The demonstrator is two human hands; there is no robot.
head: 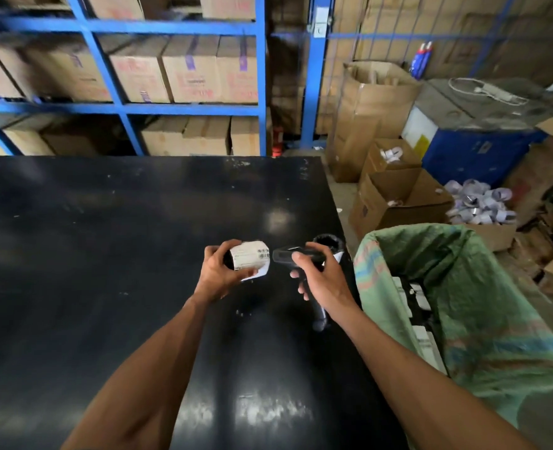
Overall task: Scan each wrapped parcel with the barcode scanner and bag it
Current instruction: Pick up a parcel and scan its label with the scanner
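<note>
I see a glossy black worktop (pixel 106 238), scuffed, before blue shelving (pixel 190 107) stacked with cardboard boxes. My left hand (pixel 218 271) curls fingers round a dark labelled parcel (pixel 247 256); right hand (pixel 320 274) grips the scanner (pixel 285 254), beside a green woven sack (pixel 483 306).

A dark, scuffed surface (pixel 106 238) fills the foreground. Beyond its far edge, blue shelving (pixel 184 108) holds cardboard boxes (pixel 187 71). Past its right edge, open cartons (pixel 395 196) stand on the floor near a blue machine (pixel 473 151).
</note>
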